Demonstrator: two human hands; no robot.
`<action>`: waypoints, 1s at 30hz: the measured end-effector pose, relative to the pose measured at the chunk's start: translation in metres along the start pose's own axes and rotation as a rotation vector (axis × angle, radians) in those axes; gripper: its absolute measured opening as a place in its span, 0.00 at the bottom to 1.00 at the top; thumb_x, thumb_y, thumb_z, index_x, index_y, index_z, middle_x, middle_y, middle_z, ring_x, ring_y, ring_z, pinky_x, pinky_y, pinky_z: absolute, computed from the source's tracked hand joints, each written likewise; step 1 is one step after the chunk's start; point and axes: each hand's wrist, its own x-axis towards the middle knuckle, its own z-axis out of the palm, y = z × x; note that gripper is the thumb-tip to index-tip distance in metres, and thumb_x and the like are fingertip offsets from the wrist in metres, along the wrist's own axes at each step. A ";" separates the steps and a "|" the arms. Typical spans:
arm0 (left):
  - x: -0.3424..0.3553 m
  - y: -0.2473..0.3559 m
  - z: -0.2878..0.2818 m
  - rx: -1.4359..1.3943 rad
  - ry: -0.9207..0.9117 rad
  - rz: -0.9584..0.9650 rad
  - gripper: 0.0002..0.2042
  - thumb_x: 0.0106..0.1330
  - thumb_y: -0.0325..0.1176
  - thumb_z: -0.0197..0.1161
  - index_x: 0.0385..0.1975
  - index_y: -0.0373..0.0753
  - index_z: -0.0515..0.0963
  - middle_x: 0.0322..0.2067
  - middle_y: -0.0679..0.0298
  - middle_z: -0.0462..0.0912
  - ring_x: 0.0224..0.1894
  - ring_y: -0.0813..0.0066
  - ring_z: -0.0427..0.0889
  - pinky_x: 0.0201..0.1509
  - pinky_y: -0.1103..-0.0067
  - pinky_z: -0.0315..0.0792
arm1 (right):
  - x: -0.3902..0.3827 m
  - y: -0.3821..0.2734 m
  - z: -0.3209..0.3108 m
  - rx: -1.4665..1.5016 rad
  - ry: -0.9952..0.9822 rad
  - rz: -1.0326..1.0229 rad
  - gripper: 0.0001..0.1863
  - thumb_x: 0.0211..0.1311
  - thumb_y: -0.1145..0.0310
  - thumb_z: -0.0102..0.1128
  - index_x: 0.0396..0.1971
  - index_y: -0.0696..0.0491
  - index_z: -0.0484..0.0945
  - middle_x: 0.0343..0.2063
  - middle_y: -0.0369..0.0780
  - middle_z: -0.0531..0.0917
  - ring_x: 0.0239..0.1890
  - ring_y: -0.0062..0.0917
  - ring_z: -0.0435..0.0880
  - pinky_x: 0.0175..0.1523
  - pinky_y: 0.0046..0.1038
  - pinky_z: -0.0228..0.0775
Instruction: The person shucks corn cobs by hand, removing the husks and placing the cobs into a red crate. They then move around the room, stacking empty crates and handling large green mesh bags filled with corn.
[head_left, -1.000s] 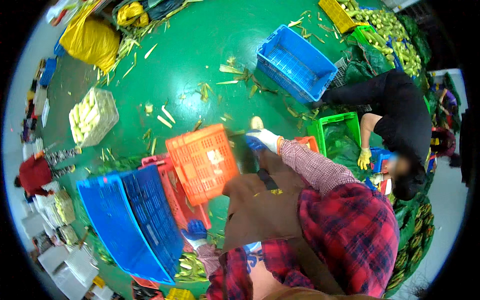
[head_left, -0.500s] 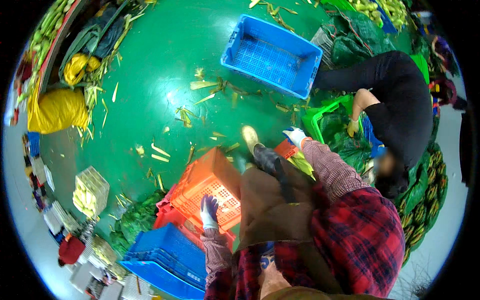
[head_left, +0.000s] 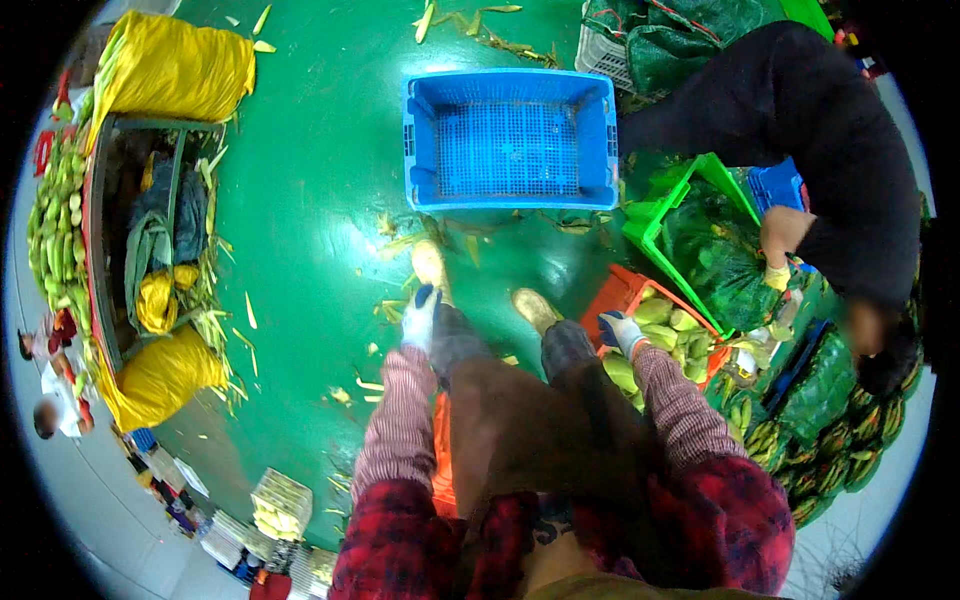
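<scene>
My left hand (head_left: 420,320), in a white glove with blue, hangs over my left leg with fingers slightly curled, apart and holding nothing. An orange crate (head_left: 443,460) behind it is mostly hidden by my forearm and apron. My right hand (head_left: 620,332), similarly gloved, is curled at the left rim of another orange crate (head_left: 625,288), which holds several pale green corn cobs (head_left: 660,338). A green crate (head_left: 645,240) with dark green mesh stands just beyond it. A blue crate (head_left: 420,150) lies on the green floor in front of my boots (head_left: 532,308).
A co-worker in black (head_left: 850,180) bends at my right, gloved hand (head_left: 776,275) beside the green crate. At left are a cart (head_left: 110,250) with yellow sacks (head_left: 180,70) and corn. A white crate (head_left: 282,500) stands lower left. Green sacks (head_left: 820,420) lie lower right; husks are scattered around.
The view has turned and moved forward. My left hand has left the nearer orange crate and swung forward; my right hand has come down to the corn-filled crate's rim.
</scene>
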 end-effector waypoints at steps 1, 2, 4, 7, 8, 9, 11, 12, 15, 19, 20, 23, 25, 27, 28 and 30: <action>0.024 0.032 0.008 0.075 0.015 -0.050 0.20 0.66 0.42 0.64 0.50 0.32 0.78 0.44 0.56 0.84 0.45 0.65 0.81 0.52 0.72 0.72 | 0.010 -0.005 0.006 0.161 0.071 0.125 0.13 0.68 0.66 0.53 0.48 0.51 0.79 0.36 0.37 0.82 0.32 0.24 0.82 0.37 0.26 0.75; 0.049 0.066 0.019 0.154 0.019 -0.102 0.21 0.65 0.43 0.64 0.50 0.32 0.78 0.43 0.56 0.85 0.43 0.63 0.82 0.50 0.71 0.73 | 0.018 -0.011 0.015 0.325 0.148 0.252 0.13 0.69 0.66 0.52 0.48 0.51 0.79 0.36 0.38 0.83 0.32 0.24 0.82 0.36 0.26 0.75; 0.135 0.089 0.020 0.211 0.019 -0.030 0.28 0.59 0.48 0.68 0.53 0.34 0.75 0.44 0.54 0.84 0.45 0.60 0.82 0.51 0.70 0.73 | 0.058 -0.057 0.034 0.518 0.266 0.396 0.15 0.68 0.61 0.55 0.48 0.52 0.79 0.38 0.39 0.84 0.30 0.23 0.82 0.33 0.26 0.75; 0.255 0.087 0.028 0.404 0.035 0.183 0.36 0.53 0.51 0.71 0.59 0.35 0.72 0.48 0.48 0.82 0.50 0.55 0.81 0.55 0.68 0.73 | 0.129 -0.064 0.065 0.787 0.295 0.097 0.17 0.65 0.57 0.59 0.47 0.52 0.78 0.36 0.37 0.83 0.29 0.23 0.82 0.32 0.27 0.75; 0.287 0.091 0.028 0.513 0.132 0.225 0.37 0.53 0.50 0.72 0.60 0.34 0.71 0.49 0.47 0.81 0.52 0.54 0.80 0.55 0.67 0.72 | 0.153 -0.094 0.079 0.909 0.303 0.186 0.17 0.65 0.57 0.60 0.47 0.51 0.78 0.34 0.36 0.83 0.28 0.24 0.82 0.31 0.27 0.75; 0.309 0.094 0.031 0.626 0.213 0.271 0.38 0.52 0.49 0.72 0.60 0.32 0.70 0.51 0.46 0.80 0.53 0.53 0.80 0.56 0.67 0.72 | 0.172 -0.128 0.089 1.034 0.325 0.281 0.16 0.64 0.57 0.61 0.47 0.51 0.77 0.33 0.36 0.82 0.27 0.26 0.81 0.31 0.28 0.75; 0.342 0.106 0.061 0.615 0.185 0.242 0.41 0.50 0.49 0.74 0.62 0.32 0.67 0.53 0.46 0.79 0.54 0.53 0.79 0.56 0.66 0.73 | 0.219 -0.117 0.097 1.184 0.336 0.306 0.16 0.65 0.57 0.60 0.47 0.49 0.76 0.34 0.36 0.81 0.30 0.28 0.81 0.34 0.31 0.76; 0.376 0.090 0.051 0.639 0.277 0.243 0.42 0.49 0.48 0.75 0.62 0.33 0.66 0.53 0.47 0.79 0.53 0.54 0.80 0.56 0.66 0.73 | 0.251 -0.131 0.111 1.246 0.304 0.312 0.17 0.65 0.56 0.60 0.49 0.48 0.75 0.37 0.37 0.80 0.34 0.30 0.81 0.37 0.34 0.76; 0.442 0.077 0.071 0.190 -0.176 0.042 0.35 0.49 0.37 0.77 0.58 0.35 0.70 0.46 0.51 0.82 0.39 0.59 0.85 0.42 0.70 0.81 | 0.304 -0.139 0.129 1.454 0.343 0.277 0.21 0.66 0.54 0.59 0.54 0.46 0.72 0.44 0.40 0.77 0.47 0.36 0.78 0.45 0.41 0.76; 0.447 0.103 0.039 0.055 -0.229 -0.015 0.21 0.51 0.29 0.74 0.45 0.35 0.77 0.37 0.56 0.84 0.33 0.65 0.85 0.37 0.72 0.81 | 0.338 -0.215 0.153 1.606 0.378 0.287 0.22 0.64 0.53 0.62 0.52 0.48 0.73 0.42 0.42 0.80 0.42 0.37 0.79 0.43 0.42 0.78; 0.443 0.108 0.047 0.070 -0.287 -0.006 0.21 0.51 0.28 0.75 0.45 0.34 0.77 0.36 0.57 0.84 0.33 0.66 0.85 0.37 0.72 0.81 | 0.343 -0.209 0.154 1.632 0.430 0.294 0.21 0.63 0.53 0.62 0.51 0.49 0.74 0.39 0.42 0.80 0.39 0.36 0.80 0.41 0.42 0.78; 0.416 0.116 0.055 0.011 -0.459 0.050 0.21 0.49 0.25 0.76 0.43 0.33 0.76 0.35 0.59 0.85 0.33 0.69 0.84 0.37 0.73 0.80 | 0.341 -0.172 0.148 1.578 0.547 0.340 0.17 0.63 0.56 0.63 0.46 0.50 0.76 0.33 0.42 0.82 0.32 0.34 0.81 0.36 0.38 0.79; 0.384 0.126 0.044 0.064 -0.415 0.202 0.20 0.49 0.26 0.76 0.41 0.33 0.76 0.34 0.60 0.84 0.32 0.70 0.83 0.37 0.74 0.79 | 0.327 -0.175 0.150 1.461 0.518 0.349 0.16 0.63 0.57 0.63 0.46 0.50 0.77 0.35 0.42 0.83 0.32 0.34 0.81 0.38 0.37 0.79; 0.345 0.150 0.025 0.124 -0.362 0.330 0.21 0.48 0.27 0.77 0.41 0.34 0.76 0.33 0.61 0.84 0.31 0.72 0.83 0.36 0.76 0.79 | 0.298 -0.224 0.143 1.607 0.367 0.197 0.15 0.64 0.59 0.63 0.45 0.50 0.76 0.38 0.43 0.84 0.35 0.35 0.83 0.41 0.36 0.77; 0.294 0.184 0.046 0.023 -0.428 0.319 0.21 0.48 0.29 0.77 0.41 0.34 0.76 0.32 0.62 0.84 0.30 0.74 0.82 0.36 0.77 0.77 | 0.276 -0.209 0.130 1.626 0.391 0.201 0.12 0.65 0.60 0.62 0.43 0.49 0.77 0.39 0.42 0.84 0.37 0.34 0.83 0.45 0.36 0.77; 0.255 0.213 0.044 0.134 -0.415 0.389 0.20 0.48 0.29 0.78 0.39 0.35 0.75 0.30 0.63 0.83 0.29 0.76 0.80 0.35 0.77 0.76 | 0.257 -0.203 0.129 1.649 0.354 0.190 0.09 0.66 0.63 0.60 0.42 0.48 0.77 0.41 0.41 0.84 0.41 0.34 0.83 0.49 0.36 0.76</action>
